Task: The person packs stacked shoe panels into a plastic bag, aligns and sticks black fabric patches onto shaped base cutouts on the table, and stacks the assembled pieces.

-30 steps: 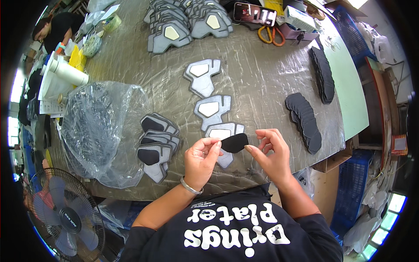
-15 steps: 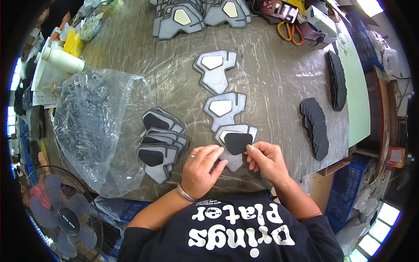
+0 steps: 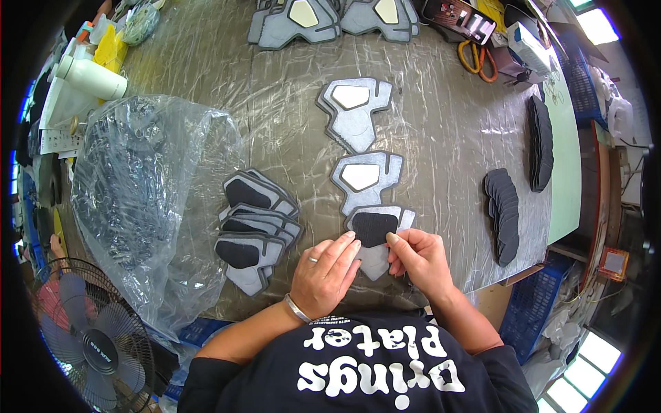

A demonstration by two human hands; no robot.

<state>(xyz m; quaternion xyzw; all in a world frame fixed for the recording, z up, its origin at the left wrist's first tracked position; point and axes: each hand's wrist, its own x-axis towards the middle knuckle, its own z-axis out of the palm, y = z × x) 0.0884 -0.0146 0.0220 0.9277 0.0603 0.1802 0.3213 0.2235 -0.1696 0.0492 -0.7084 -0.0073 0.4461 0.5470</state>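
A black fabric patch (image 3: 374, 228) lies over the upper part of a grey shaped pad (image 3: 374, 262) with a dark border, close in front of me. My right hand (image 3: 421, 260) pinches the right edge of the patch between thumb and forefinger. From the other side, my left hand (image 3: 323, 272) rests stretched fingertips at the patch's lower left edge, holding nothing. Just beyond lie a similar pad (image 3: 357, 199) and a farther one (image 3: 354, 127), each with a cream inset. Left of my hands, several overlapping grey pads (image 3: 248, 277) carry black patches.
Two fanned rows of black patches, a nearer one (image 3: 501, 217) and a farther one (image 3: 541, 144), lie at the right. A clear plastic bag (image 3: 155, 199) covers the left side. Scissors (image 3: 476, 60), a phone (image 3: 460, 19) and stacked pads (image 3: 292, 31) sit at the back; a fan (image 3: 100, 344) stands lower left.
The black patch has moved left and now covers the pad's cream inset, which was partly showing. My left fingertips have come onto its edge. The whole view has shifted slightly.
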